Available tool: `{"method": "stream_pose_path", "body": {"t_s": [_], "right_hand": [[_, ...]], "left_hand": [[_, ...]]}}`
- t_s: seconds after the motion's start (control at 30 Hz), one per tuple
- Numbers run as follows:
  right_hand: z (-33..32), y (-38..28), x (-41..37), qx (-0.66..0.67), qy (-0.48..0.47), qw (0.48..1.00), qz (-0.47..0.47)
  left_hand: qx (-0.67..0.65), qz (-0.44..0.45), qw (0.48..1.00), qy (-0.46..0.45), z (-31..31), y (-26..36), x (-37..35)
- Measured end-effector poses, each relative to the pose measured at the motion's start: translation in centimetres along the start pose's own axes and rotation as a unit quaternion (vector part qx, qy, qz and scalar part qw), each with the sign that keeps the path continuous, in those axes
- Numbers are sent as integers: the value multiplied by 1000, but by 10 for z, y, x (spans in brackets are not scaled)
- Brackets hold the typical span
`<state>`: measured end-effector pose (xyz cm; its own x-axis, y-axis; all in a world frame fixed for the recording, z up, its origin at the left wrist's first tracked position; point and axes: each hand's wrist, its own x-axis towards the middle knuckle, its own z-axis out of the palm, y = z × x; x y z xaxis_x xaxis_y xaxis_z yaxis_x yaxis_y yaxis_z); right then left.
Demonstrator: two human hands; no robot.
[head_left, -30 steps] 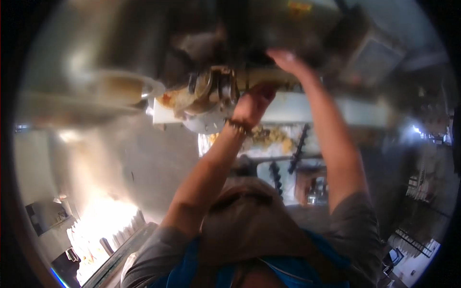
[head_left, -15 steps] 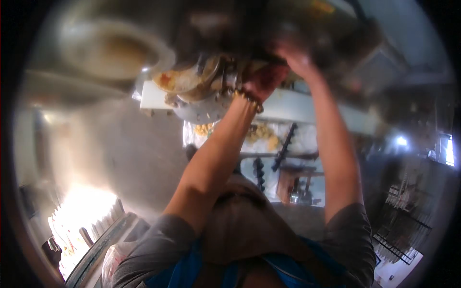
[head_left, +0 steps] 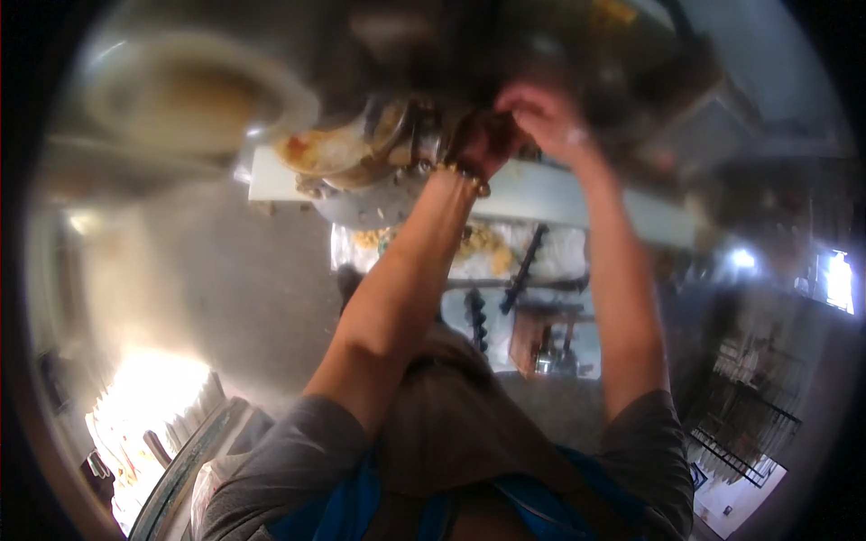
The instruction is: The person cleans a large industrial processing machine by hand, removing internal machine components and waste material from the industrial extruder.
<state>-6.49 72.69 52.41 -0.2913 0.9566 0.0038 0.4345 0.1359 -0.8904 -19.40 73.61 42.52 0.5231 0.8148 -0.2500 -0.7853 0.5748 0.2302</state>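
My left hand [head_left: 492, 146], with a beaded bracelet [head_left: 462, 178] on its wrist, reaches over a white counter edge [head_left: 550, 194]. Its fingers are dark and blurred, so what they hold cannot be seen. My right hand [head_left: 548, 119] is just right of it and slightly higher, with bent fingers drawn together close to the left hand. Anything between those fingers is too small or smeared to name. Left of my left hand are a stained dish [head_left: 320, 151] and a metal vessel [head_left: 426, 135], above a grey perforated bowl [head_left: 370, 203].
A large round pan [head_left: 198, 95] with brown contents is at the upper left. Below the counter, a white tray [head_left: 568, 252] holds yellowish food pieces [head_left: 487, 245]. A wooden box [head_left: 532, 338] stands lower down. A wire rack [head_left: 744, 419] is at right.
The whole view has shifted slightly, with most things now further left. My right hand has turned so its bent fingers show more clearly beside my left hand.
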Motion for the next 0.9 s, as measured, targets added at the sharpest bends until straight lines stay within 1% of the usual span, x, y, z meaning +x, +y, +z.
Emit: {"method": "stream_pose_path", "body": {"t_s": [0.03, 0.07, 0.13, 0.17, 0.23, 0.27, 0.33, 0.4, 0.43, 0.47, 0.53, 0.57, 0.6, 0.63, 0.67, 0.73, 0.87, 0.9], "right_hand": [[3, 0, -3, -64, 15, 995, -77], [5, 0, -6, -64, 14, 995, -75], [9, 2, -12, -36, 16, 999, -34], [12, 1, -15, -35, 15, 999, -32], [14, -1, -23, 27, 28, 998, -44], [14, -3, -25, 27, 28, 998, -43], [8, -11, -28, 210, 102, 969, -85], [3, -20, -25, 190, 118, 970, -95], [0, -17, -20, 60, 117, 989, -63], [1, -16, -16, -27, 113, 993, -38], [3, -14, -8, -203, 94, 975, 9], [8, -10, -8, -240, 94, 966, -32], [12, -15, -8, -276, 94, 954, -72], [9, -24, -13, -265, 63, 962, -25], [10, -22, -18, -264, 62, 962, -24], [11, -17, -27, -285, 64, 951, -103], [3, -18, -44, -260, 55, 957, -119], [1, -18, -44, -251, 94, 951, -156]], "left_hand": [[-39, -7, 998, -42, -5, 1, -1], [-41, -8, 998, -40, -4, 0, 0], [-45, -8, 999, -3, -2, -1, 4], [-46, -9, 999, -2, -10, -1, 9], [-5, -26, 998, -48, -31, -3, 18], [-6, -27, 999, -47, -27, -3, 16], [11, -7, 1000, -14, -10, 0, 6], [-3, -13, 1000, -18, -7, 3, 3], [-17, -19, 999, -22, -4, 4, 1], [-16, -21, 999, -22, -6, 3, 3], [-64, -11, 997, -32, -8, 0, 6], [-63, -13, 997, -32, -16, -1, 10], [-38, -21, 997, -57, -25, -1, 15], [-13, -28, 996, -83, -34, -1, 19], [-14, -28, 996, -82, -36, -2, 20], [-24, -14, 997, -72, -38, -5, 20], [-43, -42, 994, -93, -22, -1, 11], [-57, -35, 995, -76, -23, -3, 12]]}}
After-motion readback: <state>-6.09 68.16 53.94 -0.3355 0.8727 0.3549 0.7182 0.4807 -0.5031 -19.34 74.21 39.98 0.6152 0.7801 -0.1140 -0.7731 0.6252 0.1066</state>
